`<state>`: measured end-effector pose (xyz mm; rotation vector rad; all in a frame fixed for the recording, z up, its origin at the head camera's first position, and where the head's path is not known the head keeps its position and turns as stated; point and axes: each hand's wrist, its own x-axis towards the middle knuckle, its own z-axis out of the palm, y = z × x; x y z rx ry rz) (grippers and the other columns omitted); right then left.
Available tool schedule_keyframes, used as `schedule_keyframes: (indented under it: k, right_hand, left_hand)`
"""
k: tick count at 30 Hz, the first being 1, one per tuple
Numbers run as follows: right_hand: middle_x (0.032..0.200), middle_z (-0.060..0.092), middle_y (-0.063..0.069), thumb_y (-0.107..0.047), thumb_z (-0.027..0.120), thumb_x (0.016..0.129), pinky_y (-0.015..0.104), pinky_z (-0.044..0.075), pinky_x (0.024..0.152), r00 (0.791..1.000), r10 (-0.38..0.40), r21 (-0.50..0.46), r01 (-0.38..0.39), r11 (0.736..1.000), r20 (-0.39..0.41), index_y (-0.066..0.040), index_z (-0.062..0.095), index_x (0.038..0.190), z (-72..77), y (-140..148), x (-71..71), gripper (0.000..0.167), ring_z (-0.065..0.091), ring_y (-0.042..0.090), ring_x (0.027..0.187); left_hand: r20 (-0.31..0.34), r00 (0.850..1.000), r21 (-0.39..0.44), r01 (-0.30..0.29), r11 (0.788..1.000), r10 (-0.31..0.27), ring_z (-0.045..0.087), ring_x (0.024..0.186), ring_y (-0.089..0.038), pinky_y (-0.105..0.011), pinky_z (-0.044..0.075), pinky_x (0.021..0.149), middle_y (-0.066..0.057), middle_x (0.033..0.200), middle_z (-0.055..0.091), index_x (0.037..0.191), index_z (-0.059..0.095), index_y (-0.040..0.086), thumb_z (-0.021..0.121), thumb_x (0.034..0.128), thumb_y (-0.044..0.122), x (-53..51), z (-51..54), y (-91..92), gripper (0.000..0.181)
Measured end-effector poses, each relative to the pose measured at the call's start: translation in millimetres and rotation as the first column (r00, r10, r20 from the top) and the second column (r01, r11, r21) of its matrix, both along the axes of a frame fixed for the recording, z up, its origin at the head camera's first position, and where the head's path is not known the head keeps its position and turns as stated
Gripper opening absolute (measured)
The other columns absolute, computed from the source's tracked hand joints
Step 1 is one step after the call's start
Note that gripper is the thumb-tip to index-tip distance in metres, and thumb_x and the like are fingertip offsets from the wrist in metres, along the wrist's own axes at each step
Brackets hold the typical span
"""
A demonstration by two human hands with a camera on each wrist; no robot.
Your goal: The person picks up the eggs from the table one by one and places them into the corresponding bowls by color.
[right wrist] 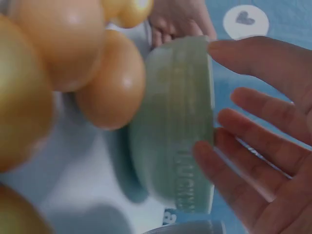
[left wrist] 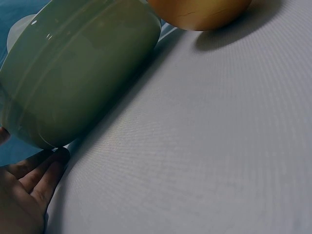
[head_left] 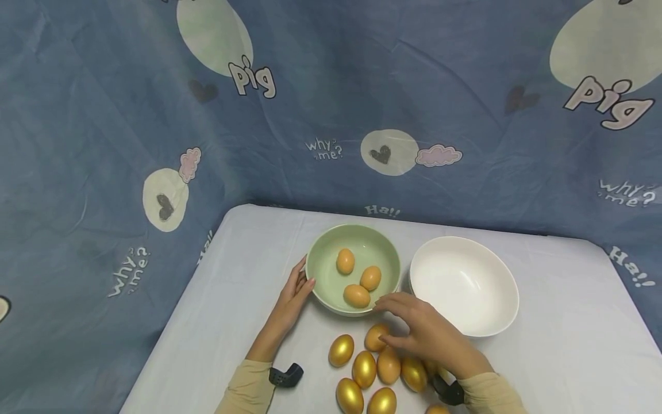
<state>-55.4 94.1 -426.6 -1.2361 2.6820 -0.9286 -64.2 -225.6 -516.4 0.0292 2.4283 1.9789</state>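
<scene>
A green bowl (head_left: 327,282) stands on the white table, with three brown eggs (head_left: 357,296) inside. My left hand (head_left: 289,299) rests against the bowl's left side; in the left wrist view its fingertips (left wrist: 60,155) touch the outer wall low down. Over the near right rim hovers my right hand (head_left: 426,328), fingers spread and slightly bent, holding nothing. Below that hand lie a brown egg (head_left: 376,337) and another brown egg (head_left: 388,365). In the right wrist view the green bowl (right wrist: 170,122) appears sideways, its raised lettering facing the palm.
To the right of the green bowl is a white bowl (head_left: 465,282). Several golden eggs, such as one golden egg (head_left: 341,351) at the left, lie loose near the front. A blue printed cloth (head_left: 310,86) hangs behind the table (head_left: 558,322).
</scene>
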Motion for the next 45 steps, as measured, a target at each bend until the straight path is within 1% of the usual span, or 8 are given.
schedule_keyframes:
  k: [3, 6, 12, 17, 25, 34, 40, 45]
  right_hand:
    - [0.132, 0.068, -0.002, -0.025, 0.089, 0.081, 0.04, 0.06, 0.102, 0.997, -0.013, -0.015, 0.012, 1.0, -0.073, -0.02, 0.07, 0.125, -5.5, 2, 6.8, 0.048, 0.065, 0.018, 0.125]
    - [0.134, 0.066, -0.003, -0.025, 0.09, 0.08, 0.039, 0.058, 0.104, 0.995, -0.018, -0.026, 0.016, 1.0, -0.095, -0.023, 0.07, 0.124, -9.2, 3, 12.6, 0.048, 0.062, 0.018, 0.128]
    - [0.127, 0.07, -0.005, -0.027, 0.09, 0.08, 0.034, 0.061, 0.098, 0.999, -0.021, 0.015, 0.022, 1.0, -0.044, -0.018, 0.07, 0.126, -14.4, 4, 22.3, 0.051, 0.066, 0.012, 0.118]
    - [0.112, 0.069, -0.016, -0.03, 0.087, 0.082, 0.027, 0.06, 0.09, 1.0, 0.0, 0.066, -0.001, 0.998, 0.015, -0.022, 0.071, 0.115, -21.5, 4, 29.2, 0.038, 0.063, 0.002, 0.104]
    - [0.108, 0.069, -0.017, -0.03, 0.087, 0.079, 0.025, 0.058, 0.085, 0.999, 0.007, 0.07, -0.004, 0.998, -0.046, -0.023, 0.072, 0.108, -27.2, 4, 35.3, 0.034, 0.06, 0.0, 0.099]
    - [0.091, 0.058, -0.021, -0.03, 0.086, 0.078, 0.013, 0.046, 0.069, 1.0, 0.018, 0.051, -0.018, 0.999, -0.002, -0.025, 0.071, 0.1, -31.8, 1, 41.1, 0.027, 0.047, -0.005, 0.079]
    - [0.094, 0.059, -0.023, -0.03, 0.083, 0.081, 0.013, 0.046, 0.069, 0.996, 0.023, 0.079, -0.03, 0.996, 0.087, -0.029, 0.07, 0.099, -37.8, 1, 43.9, 0.022, 0.048, -0.006, 0.08]
    - [0.096, 0.061, -0.023, -0.028, 0.085, 0.078, 0.014, 0.049, 0.072, 0.994, 0.033, 0.081, -0.042, 0.996, 0.107, -0.029, 0.071, 0.102, -40.4, 1, 45.5, 0.027, 0.051, -0.006, 0.082]
  left_hand:
    - [-0.004, 1.0, -0.004, 0.0, 1.0, 0.0, 0.039, 0.153, -0.027, -0.037, 0.029, 0.127, -0.012, 0.164, 0.041, 0.164, 0.026, 0.026, 0.054, 0.1086, 0.03, 0.0, -0.3, 0.2, 0.062]
    - [-0.002, 1.0, -0.004, -0.004, 1.0, 0.004, 0.04, 0.153, -0.027, -0.038, 0.03, 0.127, -0.012, 0.164, 0.042, 0.164, 0.027, 0.026, 0.054, 0.1085, 0.03, 0.5, -0.2, 0.2, 0.062]
    - [0.01, 1.0, 0.006, -0.007, 1.0, 0.007, 0.04, 0.153, -0.029, -0.039, 0.031, 0.127, -0.013, 0.164, 0.041, 0.164, 0.026, 0.026, 0.055, 0.1082, 0.03, 1.3, 0.6, 0.0, 0.063]
    - [0.014, 1.0, 0.009, 0.001, 1.0, -0.001, 0.039, 0.153, -0.029, -0.039, 0.032, 0.126, -0.014, 0.164, 0.04, 0.164, 0.025, 0.025, 0.054, 0.1085, 0.03, 1.1, 0.8, 0.0, 0.063]
    - [0.002, 1.0, -0.008, -0.004, 1.0, 0.004, 0.039, 0.153, -0.03, -0.039, 0.031, 0.126, -0.014, 0.164, 0.041, 0.164, 0.025, 0.026, 0.053, 0.109, 0.028, 1.7, 1.9, 0.3, 0.062]
    - [0.003, 1.0, -0.007, 0.0, 1.0, 0.0, 0.038, 0.154, -0.028, -0.039, 0.031, 0.126, -0.012, 0.165, 0.04, 0.164, 0.025, 0.028, 0.053, 0.1092, 0.029, 1.0, 1.0, 0.4, 0.061]
    - [0.003, 1.0, 0.001, 0.008, 1.0, -0.008, 0.038, 0.154, -0.028, -0.038, 0.032, 0.126, -0.012, 0.165, 0.04, 0.164, 0.024, 0.029, 0.054, 0.1088, 0.033, 1.0, 0.9, 0.4, 0.063]
    - [0.015, 1.0, -0.001, 0.002, 1.0, -0.002, 0.039, 0.154, -0.026, -0.036, 0.032, 0.126, -0.009, 0.165, 0.04, 0.164, 0.025, 0.032, 0.054, 0.1088, 0.032, 0.5, 1.3, 1.2, 0.062]
